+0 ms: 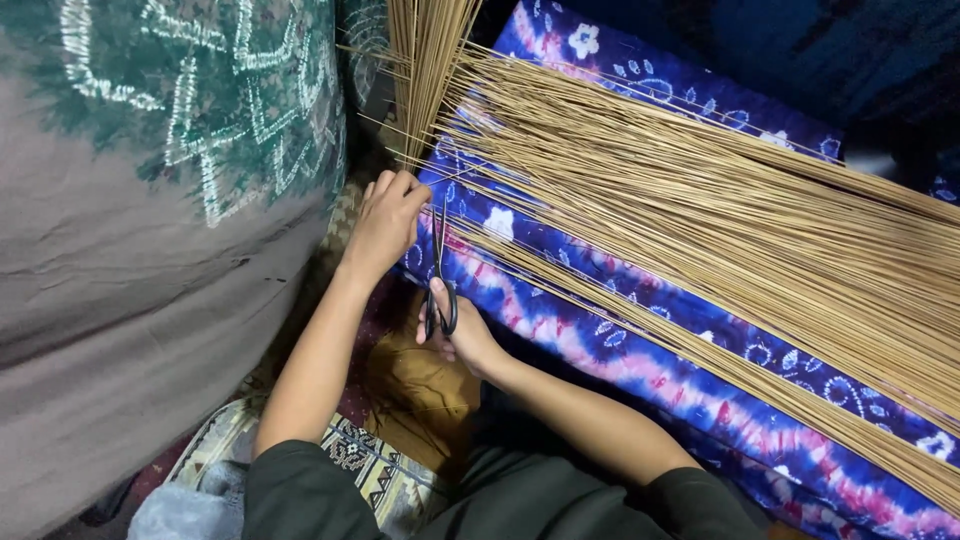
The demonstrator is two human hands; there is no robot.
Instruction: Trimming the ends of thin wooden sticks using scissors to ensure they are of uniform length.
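Your left hand (385, 222) is closed, its fingertips pinching a few thin tan sticks (700, 210) near the point where the bundle narrows. The rest of the sticks fan out to the right and lie flat across a blue, purple and pink patterned cloth (640, 340), reaching the right edge of the view. A second, tighter sheaf of the same sticks rises steeply toward the top edge, just above your left hand.

Your right hand (462, 335) is clenched around the handles of a pair of black scissors (440, 275). The blades point upward and end just beside your left hand's fingers, at the lower edge of the sticks. Whether the blades are parted or closed on a stick cannot be told.

A large grey cloth with a green and white pattern (150, 200) fills the left side. A brown cloth (420, 390) lies below your right hand, on a woven mat (370, 470).
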